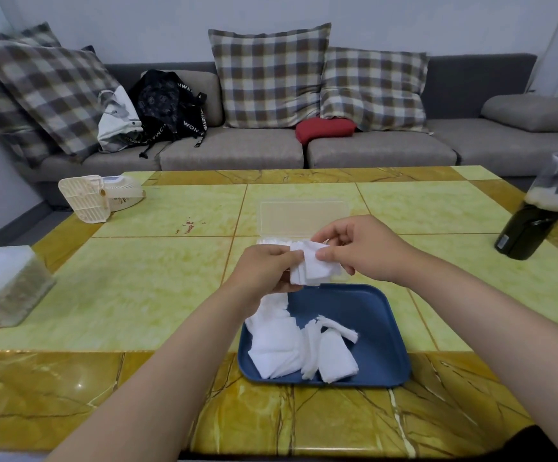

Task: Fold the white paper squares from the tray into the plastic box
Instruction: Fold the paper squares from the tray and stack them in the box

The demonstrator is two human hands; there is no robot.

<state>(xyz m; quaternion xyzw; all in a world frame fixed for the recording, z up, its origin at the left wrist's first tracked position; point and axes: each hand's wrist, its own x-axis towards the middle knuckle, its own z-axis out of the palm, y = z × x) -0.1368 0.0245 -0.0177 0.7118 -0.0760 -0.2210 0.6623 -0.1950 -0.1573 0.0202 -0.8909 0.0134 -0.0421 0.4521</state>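
While both the left hand (266, 266) and right hand (359, 250) pinch the small white paper square (314, 270), the clear plastic box (302, 216) sits just beyond them, nearer the right hand.

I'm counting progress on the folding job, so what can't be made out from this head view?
- Contents of the plastic box: both hands and the held paper squares cover its base.
- Left hand grip: fingertips hidden behind the paper.
- Number of squares in the blue tray: they overlap.
- Dark bottle: blurred, cut by the right edge.

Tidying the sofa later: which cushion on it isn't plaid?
The small red cushion, lying flat on the seat below the right plaid pillow; the other cushions are checked.
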